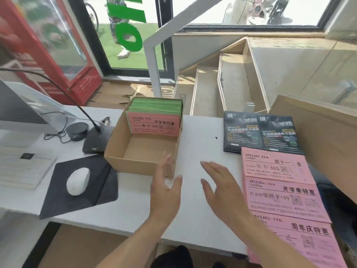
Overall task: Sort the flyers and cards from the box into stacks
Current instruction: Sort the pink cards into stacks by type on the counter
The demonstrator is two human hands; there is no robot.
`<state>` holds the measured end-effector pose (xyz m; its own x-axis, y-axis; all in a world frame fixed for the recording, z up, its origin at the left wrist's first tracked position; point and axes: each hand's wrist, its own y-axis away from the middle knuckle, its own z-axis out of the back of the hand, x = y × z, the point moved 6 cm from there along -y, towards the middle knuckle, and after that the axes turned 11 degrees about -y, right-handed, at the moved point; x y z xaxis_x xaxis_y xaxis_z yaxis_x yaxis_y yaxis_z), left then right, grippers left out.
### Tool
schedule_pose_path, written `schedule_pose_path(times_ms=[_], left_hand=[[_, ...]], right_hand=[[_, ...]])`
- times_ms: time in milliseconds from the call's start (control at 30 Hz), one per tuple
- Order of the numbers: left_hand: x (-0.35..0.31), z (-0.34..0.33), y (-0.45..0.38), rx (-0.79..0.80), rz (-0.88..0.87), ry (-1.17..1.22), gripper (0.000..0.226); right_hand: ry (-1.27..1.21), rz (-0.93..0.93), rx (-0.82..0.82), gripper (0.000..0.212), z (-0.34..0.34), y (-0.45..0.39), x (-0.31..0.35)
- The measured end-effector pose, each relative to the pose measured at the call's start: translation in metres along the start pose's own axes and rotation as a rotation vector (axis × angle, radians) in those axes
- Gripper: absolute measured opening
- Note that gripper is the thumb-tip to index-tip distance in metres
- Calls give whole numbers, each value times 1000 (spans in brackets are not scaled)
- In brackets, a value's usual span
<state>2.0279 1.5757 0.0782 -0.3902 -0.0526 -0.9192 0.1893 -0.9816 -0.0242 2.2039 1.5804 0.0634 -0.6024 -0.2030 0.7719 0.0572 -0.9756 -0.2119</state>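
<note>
Nearest, at the right edge of the white counter: three stacks of pink flyers in a column running away from the body, overlapping slightly, printed face up, long sides running left to right. Just left of them, right hand spread flat, palm down, holding nothing, hovering over bare counter. Beside it, left hand likewise spread and empty, fingers pointing forward, fingertips at the near right corner of the cardboard box.

Key relation: remaining cards in the box lie forward and slightly left of both hands, packed upright against the far wall, with a pink card facing the body and green cards behind it. Near half of the box floor bare. Left hand nearer; reach probably over the near wall and down onto the top edges of the bundle. Near wall low, nothing else in the path.

Further right, beyond the pink stacks: two piles of dark flyers side by side, touching. Behind those, a large cardboard sheet slanting over the counter edge.

Left of the box: white mouse on a dark pad, microphone base, round black puck, cables, all well clear of the reach.
</note>
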Motion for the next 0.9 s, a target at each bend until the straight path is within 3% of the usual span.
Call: schedule_pose_path(times_ms=[133, 200, 467, 667, 900], left_hand=[[17, 67, -74, -187, -93, -43, 58], [27, 96, -114, -237, -87, -181, 55], [66, 88, -207, 269, -277, -680, 78], [82, 78, -242, 330, -268, -735, 85], [78, 80, -260, 172, -284, -710, 83]], right_hand=[[-24, 54, 60, 51, -43, -60, 34], [7, 64, 77, 53, -62, -94, 46], [474, 77, 299, 62, -136, -206, 41], [622, 56, 301, 60, -146, -220, 30], [640, 88, 245, 61, -148, -216, 29]])
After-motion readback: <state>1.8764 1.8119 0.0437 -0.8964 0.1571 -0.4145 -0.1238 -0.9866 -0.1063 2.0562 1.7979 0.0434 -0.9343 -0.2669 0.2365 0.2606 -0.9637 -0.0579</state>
